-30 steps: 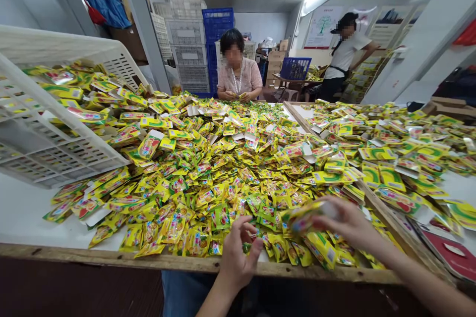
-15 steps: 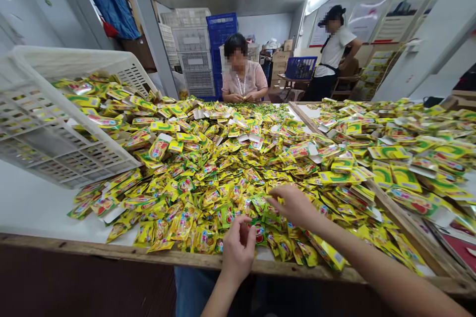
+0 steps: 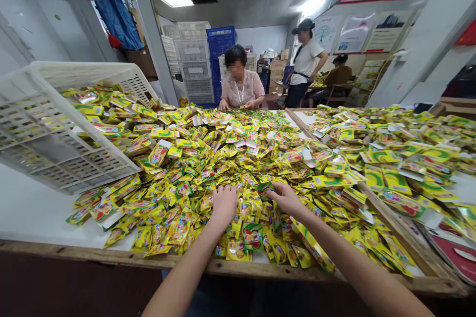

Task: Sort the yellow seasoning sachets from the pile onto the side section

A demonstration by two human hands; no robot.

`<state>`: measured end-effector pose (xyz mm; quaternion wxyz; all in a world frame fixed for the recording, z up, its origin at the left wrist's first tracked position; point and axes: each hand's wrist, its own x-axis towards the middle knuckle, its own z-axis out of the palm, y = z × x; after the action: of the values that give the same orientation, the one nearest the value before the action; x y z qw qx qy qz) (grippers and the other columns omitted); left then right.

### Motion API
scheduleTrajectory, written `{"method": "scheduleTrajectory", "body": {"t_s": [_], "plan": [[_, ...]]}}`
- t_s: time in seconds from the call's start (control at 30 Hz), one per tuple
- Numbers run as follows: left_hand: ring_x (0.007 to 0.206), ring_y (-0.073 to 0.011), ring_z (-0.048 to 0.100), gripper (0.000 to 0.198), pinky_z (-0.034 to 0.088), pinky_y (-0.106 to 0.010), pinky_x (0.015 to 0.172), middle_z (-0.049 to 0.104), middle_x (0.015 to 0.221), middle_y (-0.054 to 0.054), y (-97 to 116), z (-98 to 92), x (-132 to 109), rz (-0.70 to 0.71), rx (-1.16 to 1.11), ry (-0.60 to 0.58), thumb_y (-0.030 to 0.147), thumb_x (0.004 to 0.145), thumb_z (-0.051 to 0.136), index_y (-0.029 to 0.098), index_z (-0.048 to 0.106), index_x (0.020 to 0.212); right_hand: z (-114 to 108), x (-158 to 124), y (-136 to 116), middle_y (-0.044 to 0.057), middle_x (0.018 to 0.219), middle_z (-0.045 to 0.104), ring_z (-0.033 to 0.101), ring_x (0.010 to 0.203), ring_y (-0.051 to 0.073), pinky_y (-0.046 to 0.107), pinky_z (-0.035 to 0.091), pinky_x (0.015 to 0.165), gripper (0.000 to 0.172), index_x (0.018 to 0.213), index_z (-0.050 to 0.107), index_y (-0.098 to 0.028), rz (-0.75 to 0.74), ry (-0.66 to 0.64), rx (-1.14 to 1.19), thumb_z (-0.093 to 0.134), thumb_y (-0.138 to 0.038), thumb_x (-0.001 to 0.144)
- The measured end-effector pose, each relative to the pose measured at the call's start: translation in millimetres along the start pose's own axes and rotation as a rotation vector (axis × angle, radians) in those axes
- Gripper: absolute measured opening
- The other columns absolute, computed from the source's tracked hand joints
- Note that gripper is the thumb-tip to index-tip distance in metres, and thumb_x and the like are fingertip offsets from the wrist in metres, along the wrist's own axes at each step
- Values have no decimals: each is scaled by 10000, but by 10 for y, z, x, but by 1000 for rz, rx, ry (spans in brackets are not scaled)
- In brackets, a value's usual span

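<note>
A wide heap of small yellow and green sachets (image 3: pixel 182 223) covers the table in front of me. Between the thumb and fingers of my right hand (image 3: pixel 288 199) is a green sachet (image 3: pixel 264 189), lifted at the heap's surface. My left hand (image 3: pixel 225 203) rests on the sachets to its left, fingers curled downward; their tips are hidden, so what they hold cannot be made out. Nearer the table edge lies another green sachet (image 3: pixel 253 236) with a red fruit picture, beside a yellow one (image 3: pixel 238 250). Flat yellow boxes (image 3: pixel 163 133) are mixed in farther back.
A white plastic crate (image 3: pixel 87 158) lies tipped at the left, spilling boxes. Wooden strips (image 3: pixel 394 223) edge the table and divide it from more boxes (image 3: pixel 390 157) on the right. Across the table sits a person (image 3: pixel 241 84); another person (image 3: pixel 305 64) stands behind, near stacked crates (image 3: pixel 193 54).
My left hand has moved forward and left onto the heap. My right hand has shifted slightly and now holds a green sachet. The view has tilted up a little; the standing person appears farther left.
</note>
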<state>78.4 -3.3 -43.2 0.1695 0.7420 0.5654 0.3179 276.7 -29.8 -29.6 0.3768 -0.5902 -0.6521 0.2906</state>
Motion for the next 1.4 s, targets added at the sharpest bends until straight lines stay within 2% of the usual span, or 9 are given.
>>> {"method": "scheduleTrajectory", "body": {"t_s": [0.27,0.5,0.73,0.83,1.0,1.1,1.17,1.27,1.4], "plan": [[650,-131,558,191,465,-245,630,534,688,12,137,-116,-271,-19,-473,139,383,856,443,196,461,824,243,-272,-234,32,841,685,647,800,195,331,511,756,322,955,564,-196,47,116,388,575,-390,698],[545,-87,445,302,393,-185,533,424,608,68,284,-8,-517,-148,-956,298,431,738,638,198,477,843,567,-471,-513,57,1015,689,642,958,233,347,545,737,415,989,629,-246,221,-70,927,586,-573,737],[531,-81,411,253,347,-185,500,428,600,59,141,-182,-661,-52,-853,-107,389,745,654,176,556,842,716,-573,-417,55,818,732,683,844,248,357,545,756,362,822,691,-203,360,-57,1009,757,-504,632],[593,-110,524,221,435,-211,571,559,662,26,-46,-420,-356,113,-526,-252,378,769,637,200,616,899,740,-660,-298,57,773,733,697,747,247,339,559,633,362,865,703,-207,434,-11,1025,737,-503,661],[1112,-279,517,332,409,-422,949,554,1170,-165,-767,-1117,733,-105,7,273,271,814,535,131,530,1115,532,-799,22,8,667,715,648,513,181,265,519,486,419,1009,681,-240,474,149,872,740,-488,676],[1267,-404,358,449,294,-563,1006,413,1315,-281,-1253,-1421,1137,-255,107,393,194,754,540,61,456,1174,337,-847,96,-2,626,697,624,481,163,242,501,464,424,983,683,-241,488,179,822,762,-491,649],[1200,-444,425,476,333,-595,948,468,1244,-304,-1475,-1482,1230,-310,126,390,200,729,552,48,452,1169,236,-858,72,3,656,705,639,522,168,243,509,488,416,968,682,-245,459,262,805,746,-514,657],[1153,-465,462,551,363,-591,918,487,1192,-339,-1541,-1403,1252,-320,138,407,201,710,561,-12,418,1197,139,-839,10,15,725,716,666,633,189,252,529,544,422,980,675,-247,375,360,752,711,-544,681],[1188,-383,459,619,373,-490,980,483,1250,-254,-1123,-1154,1081,-201,149,460,311,739,589,45,384,1259,84,-765,-33,27,741,704,650,679,195,264,536,597,405,938,676,-219,275,353,560,686,-550,703]]}}
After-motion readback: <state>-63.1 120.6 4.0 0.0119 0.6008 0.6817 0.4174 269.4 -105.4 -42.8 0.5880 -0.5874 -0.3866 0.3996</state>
